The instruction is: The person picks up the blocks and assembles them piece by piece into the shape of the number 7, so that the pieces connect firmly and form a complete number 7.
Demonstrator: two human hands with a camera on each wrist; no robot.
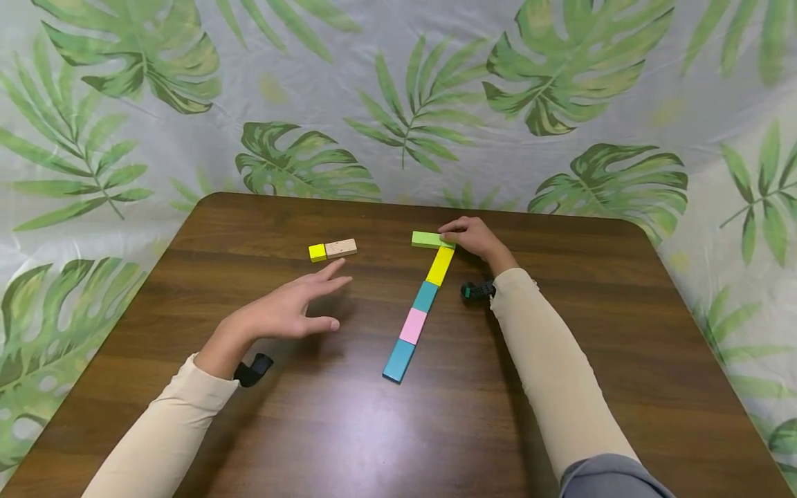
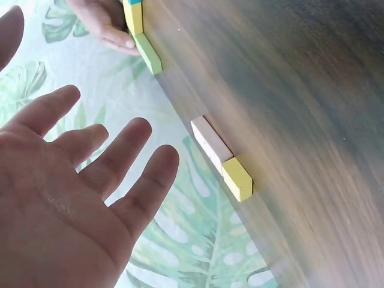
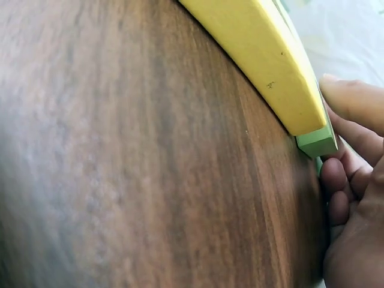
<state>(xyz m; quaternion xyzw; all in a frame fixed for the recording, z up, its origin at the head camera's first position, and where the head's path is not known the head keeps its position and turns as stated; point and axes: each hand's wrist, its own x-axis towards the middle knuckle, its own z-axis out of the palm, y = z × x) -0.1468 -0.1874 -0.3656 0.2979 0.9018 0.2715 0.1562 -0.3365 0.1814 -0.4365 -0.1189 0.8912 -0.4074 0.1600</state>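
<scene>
A slanting row of flat blocks lies on the table: a blue block (image 1: pixel 398 360), a pink block (image 1: pixel 413 326), a teal block (image 1: pixel 425 297) and a yellow block (image 1: pixel 440 265). Across its far end is a light green block (image 1: pixel 426 239), which my right hand (image 1: pixel 474 238) pinches at its right end. In the right wrist view, fingers (image 3: pixel 333 174) curl beside the green block's end; part of it is hidden. My left hand (image 1: pixel 289 304) hovers with fingers spread, nearest to a plain wooden block (image 1: pixel 341 248) and a small yellow block (image 1: pixel 317 253) lying end to end.
The brown wooden table (image 1: pixel 299 429) has rounded far corners. Behind it hangs a pale cloth (image 1: pixel 423 180) printed with green leaves. Dark bands (image 1: pixel 254 370) sit at both wrists.
</scene>
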